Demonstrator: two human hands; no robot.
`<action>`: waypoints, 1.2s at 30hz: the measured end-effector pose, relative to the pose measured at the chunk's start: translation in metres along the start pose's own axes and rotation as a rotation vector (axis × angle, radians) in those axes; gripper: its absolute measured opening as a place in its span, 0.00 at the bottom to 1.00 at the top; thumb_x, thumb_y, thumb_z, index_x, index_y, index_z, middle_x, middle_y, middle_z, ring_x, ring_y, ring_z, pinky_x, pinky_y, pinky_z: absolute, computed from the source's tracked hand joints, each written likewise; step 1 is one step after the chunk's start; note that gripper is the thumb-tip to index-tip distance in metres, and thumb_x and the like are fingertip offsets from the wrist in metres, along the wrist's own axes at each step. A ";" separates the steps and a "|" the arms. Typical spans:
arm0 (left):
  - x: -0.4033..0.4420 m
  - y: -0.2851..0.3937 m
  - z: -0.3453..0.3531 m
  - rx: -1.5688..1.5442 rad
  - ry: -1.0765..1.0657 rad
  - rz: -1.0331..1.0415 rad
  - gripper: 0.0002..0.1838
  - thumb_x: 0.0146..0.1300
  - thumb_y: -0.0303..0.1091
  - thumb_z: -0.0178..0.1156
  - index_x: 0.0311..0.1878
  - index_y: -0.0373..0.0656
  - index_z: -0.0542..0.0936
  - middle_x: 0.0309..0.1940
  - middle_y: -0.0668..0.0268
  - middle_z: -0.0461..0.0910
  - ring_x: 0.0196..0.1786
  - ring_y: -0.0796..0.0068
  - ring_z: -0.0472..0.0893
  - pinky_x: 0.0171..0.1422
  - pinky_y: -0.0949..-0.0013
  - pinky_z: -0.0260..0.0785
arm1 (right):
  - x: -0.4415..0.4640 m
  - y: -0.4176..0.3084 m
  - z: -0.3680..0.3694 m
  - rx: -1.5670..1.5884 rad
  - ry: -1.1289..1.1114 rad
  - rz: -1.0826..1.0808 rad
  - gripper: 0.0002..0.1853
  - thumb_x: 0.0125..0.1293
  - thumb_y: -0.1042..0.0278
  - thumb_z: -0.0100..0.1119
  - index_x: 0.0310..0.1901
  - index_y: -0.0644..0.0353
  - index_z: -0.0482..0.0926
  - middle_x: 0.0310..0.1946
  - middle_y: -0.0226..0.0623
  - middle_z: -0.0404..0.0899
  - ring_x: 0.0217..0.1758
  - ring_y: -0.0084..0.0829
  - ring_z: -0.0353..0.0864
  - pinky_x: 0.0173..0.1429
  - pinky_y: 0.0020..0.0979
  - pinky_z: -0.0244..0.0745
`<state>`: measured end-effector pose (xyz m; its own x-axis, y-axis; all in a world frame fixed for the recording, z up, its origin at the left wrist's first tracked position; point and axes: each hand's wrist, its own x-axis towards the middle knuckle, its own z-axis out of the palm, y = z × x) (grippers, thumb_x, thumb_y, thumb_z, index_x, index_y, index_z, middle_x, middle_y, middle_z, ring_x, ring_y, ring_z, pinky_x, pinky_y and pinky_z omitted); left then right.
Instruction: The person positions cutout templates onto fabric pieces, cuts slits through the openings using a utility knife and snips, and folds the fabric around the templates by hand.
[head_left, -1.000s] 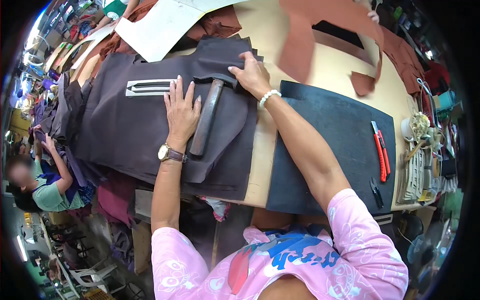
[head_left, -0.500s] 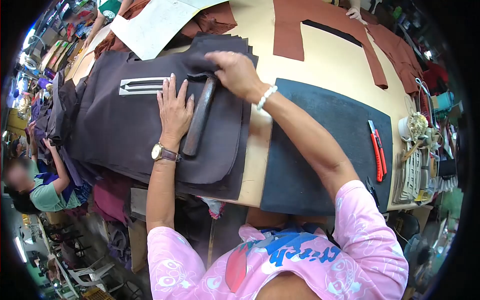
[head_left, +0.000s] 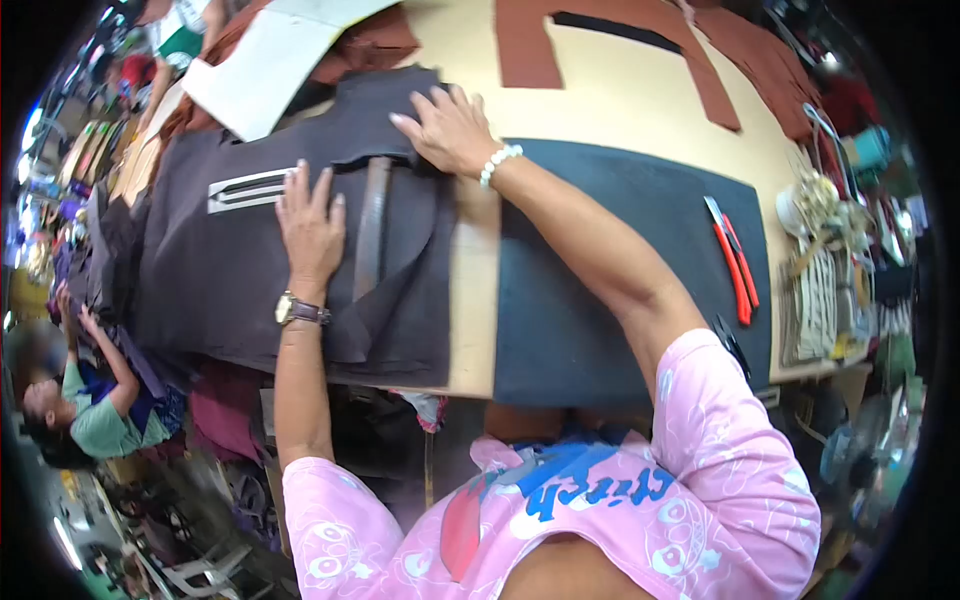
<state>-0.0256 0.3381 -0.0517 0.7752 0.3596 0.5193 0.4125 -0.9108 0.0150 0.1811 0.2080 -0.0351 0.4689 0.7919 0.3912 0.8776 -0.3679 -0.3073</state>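
My left hand [head_left: 310, 228] lies flat with its fingers apart on the dark brown fabric pieces [head_left: 230, 270], its fingertips at the right end of a slotted white template [head_left: 250, 190]. Just right of it, a long dark metal bar [head_left: 371, 225] rests on the fabric, its far end meeting a raised fold. My right hand [head_left: 450, 130] is spread palm down, over or touching the fabric near its upper right edge; I cannot tell how firmly. Below that hand, the right-hand side of the top layer is creased and turned over.
A dark cutting mat [head_left: 620, 270] lies to the right, bearing a red box cutter [head_left: 735, 260]. Rust-coloured fabric pieces [head_left: 530, 50] and a large white pattern sheet [head_left: 270, 70] lie farther back. A person [head_left: 100, 400] stands at the left, hands on dark cloth.
My right hand has gone from curled at the fabric to spread fingers. The top fabric layer's right side has shifted and folded, and the metal bar stands straighter. The whole view has moved slightly.
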 end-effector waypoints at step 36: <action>-0.056 0.117 -0.033 0.439 -0.249 0.117 0.31 0.68 0.59 0.42 0.64 0.48 0.69 0.68 0.61 0.61 0.68 0.50 0.61 0.67 0.52 0.57 | -0.741 0.138 -0.249 -0.605 0.176 2.033 0.24 0.52 0.59 0.59 0.48 0.65 0.72 0.41 0.53 0.79 0.45 0.52 0.80 0.51 0.48 0.75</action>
<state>-0.0365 0.2045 -0.0505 0.8963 0.3466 0.2766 0.4370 -0.7959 -0.4190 -0.0206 -0.5505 -0.1508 0.5376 -0.8428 0.0245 -0.8403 -0.5380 -0.0669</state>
